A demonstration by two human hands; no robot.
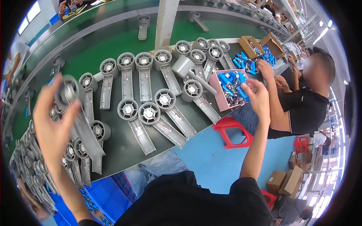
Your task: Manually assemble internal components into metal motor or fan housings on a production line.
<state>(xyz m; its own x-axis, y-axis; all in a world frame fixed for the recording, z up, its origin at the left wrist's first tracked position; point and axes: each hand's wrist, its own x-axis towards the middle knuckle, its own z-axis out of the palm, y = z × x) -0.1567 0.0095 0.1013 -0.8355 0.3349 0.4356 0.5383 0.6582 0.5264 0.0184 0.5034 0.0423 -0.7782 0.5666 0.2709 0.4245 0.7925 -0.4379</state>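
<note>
Frame left: your left hand (51,118) grasps a gray fan housing (89,136); steady it | Right of centre: your right hand (259,98), contents unclear, at pink box (220,94); part blue components (232,80) gently

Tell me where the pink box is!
In the head view, the pink box is right of centre on the table, between grey fan parts and the person's right hand.

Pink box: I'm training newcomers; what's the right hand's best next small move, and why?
Probably pinch one blue part: the right hand appears at the pink box, its grip hard to make out, while the left hand holds a grey fan housing.
</note>
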